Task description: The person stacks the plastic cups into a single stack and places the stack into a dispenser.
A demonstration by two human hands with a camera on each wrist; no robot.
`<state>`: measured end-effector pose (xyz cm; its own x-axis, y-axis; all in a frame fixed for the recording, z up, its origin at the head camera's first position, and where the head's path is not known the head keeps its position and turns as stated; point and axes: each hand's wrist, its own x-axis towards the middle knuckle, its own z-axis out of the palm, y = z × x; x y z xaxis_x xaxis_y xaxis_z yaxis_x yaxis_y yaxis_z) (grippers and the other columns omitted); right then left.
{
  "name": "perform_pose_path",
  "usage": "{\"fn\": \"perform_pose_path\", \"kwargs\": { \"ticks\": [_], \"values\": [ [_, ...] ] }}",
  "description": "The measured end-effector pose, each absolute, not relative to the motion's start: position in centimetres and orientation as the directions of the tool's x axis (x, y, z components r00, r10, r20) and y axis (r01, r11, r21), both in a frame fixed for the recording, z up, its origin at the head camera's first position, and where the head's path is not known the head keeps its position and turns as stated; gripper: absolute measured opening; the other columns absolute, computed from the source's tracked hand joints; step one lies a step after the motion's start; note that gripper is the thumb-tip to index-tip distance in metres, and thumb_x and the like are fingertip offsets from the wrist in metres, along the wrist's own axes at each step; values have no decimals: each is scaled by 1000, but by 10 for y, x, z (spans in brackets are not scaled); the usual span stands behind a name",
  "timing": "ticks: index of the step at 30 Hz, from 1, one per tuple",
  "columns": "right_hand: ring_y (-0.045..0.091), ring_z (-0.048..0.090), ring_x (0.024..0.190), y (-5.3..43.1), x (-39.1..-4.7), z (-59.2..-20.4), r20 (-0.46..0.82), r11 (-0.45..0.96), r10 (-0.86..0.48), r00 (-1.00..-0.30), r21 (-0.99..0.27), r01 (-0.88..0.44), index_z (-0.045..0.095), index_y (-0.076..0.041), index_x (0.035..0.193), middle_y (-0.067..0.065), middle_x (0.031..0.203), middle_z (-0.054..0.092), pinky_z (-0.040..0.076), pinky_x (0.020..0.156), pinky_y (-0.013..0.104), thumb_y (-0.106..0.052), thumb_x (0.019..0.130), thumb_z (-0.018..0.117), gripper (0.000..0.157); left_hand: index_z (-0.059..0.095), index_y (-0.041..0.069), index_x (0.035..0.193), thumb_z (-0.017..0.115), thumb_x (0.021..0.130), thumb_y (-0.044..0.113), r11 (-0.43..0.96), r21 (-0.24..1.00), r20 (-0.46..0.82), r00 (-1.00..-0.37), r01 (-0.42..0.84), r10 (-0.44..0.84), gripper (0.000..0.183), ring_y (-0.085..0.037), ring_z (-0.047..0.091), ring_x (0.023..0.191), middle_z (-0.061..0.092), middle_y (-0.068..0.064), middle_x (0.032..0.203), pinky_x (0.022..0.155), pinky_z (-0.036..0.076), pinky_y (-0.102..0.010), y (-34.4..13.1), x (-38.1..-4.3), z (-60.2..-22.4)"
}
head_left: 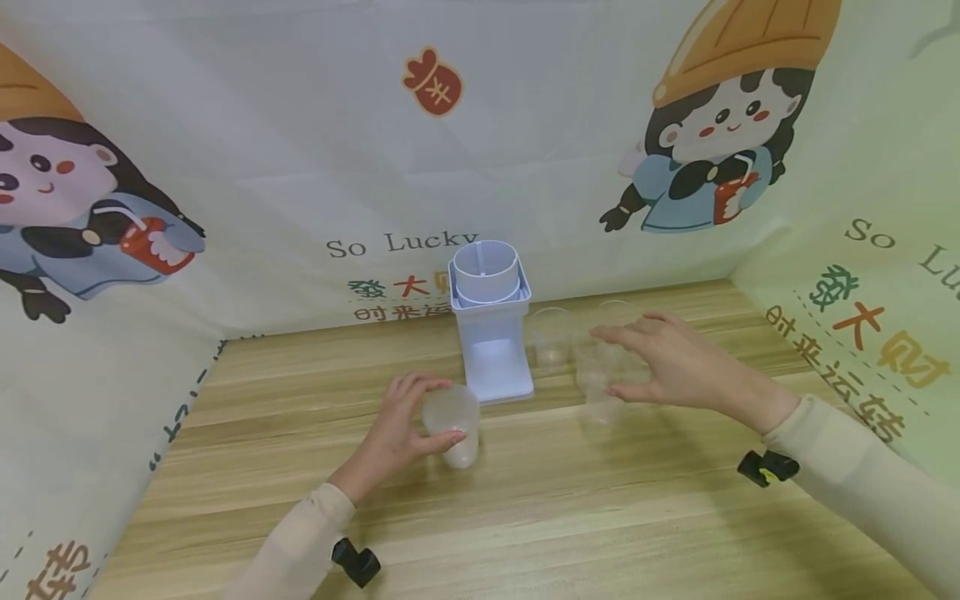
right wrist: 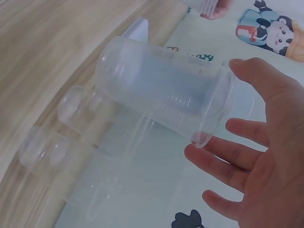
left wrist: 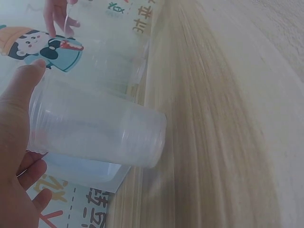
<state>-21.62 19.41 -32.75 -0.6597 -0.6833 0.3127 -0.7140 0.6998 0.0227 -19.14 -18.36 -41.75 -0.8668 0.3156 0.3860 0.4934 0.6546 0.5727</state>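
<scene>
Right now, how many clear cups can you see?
4: one cup at the left hand, a second cup at the right hand, a third cup beside the pale stand, a fourth cup behind the right hand. Nested ones may be hidden.

Pale printed walls [head_left: 300, 125] hem in a wooden table [head_left: 570, 525]!
And here's the far wall [head_left: 540, 100], whitish and lightly creased, a red pouch [head_left: 433, 82] printed high up, grey "So Lucky" lettering [head_left: 386, 244] lower down. Look right: a cartoon figure [head_left: 697, 183] in orange hat and blue top; over on the far left, another cartoon figure [head_left: 97, 200], dressed alike! The right wall [head_left: 900, 167] glows yellow-green, with colourful characters [head_left: 862, 325] slanting across it. The table shows streaky light grain, soft shadow crossing its near right side.
</scene>
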Motion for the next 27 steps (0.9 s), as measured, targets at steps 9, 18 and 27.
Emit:
{"fn": "perform_pose_path", "kwargs": {
  "ticks": [9, 18, 27],
  "values": [
    [31, 67, 104, 187, -216, -317, 330, 701, -671, -664, -8, -713, 52, -9, 141, 10, 116, 73, 43, 103, 56, -45, 83, 74, 72, 59, 9, 125, 90, 69, 29, 649, 565, 404, -856, 510, 322, 67, -33, 45, 125, 59, -12, 129, 100, 45, -56, -185, -192, -420],
    [28, 66, 105, 179, -214, -310, 311, 707, -658, -685, -55, -705, 51, -11, 143, 6, 117, 73, 40, 107, 55, -45, 85, 73, 70, 59, 8, 125, 90, 69, 29, 649, 561, 401, -855, 514, 330, 67, -34, 45, 125, 59, -13, 129, 101, 45, -56, -184, -193, -418],
    [27, 66, 108, 161, -215, -305, 285, 694, -676, -680, -64, -717, 49, -12, 145, 7, 128, 69, 39, 109, 55, -48, 85, 72, 73, 59, 8, 126, 89, 70, 30, 652, 563, 389, -859, 507, 332, 67, -33, 45, 126, 58, -13, 130, 100, 45, -57, -184, -193, -418]
  ]
}}
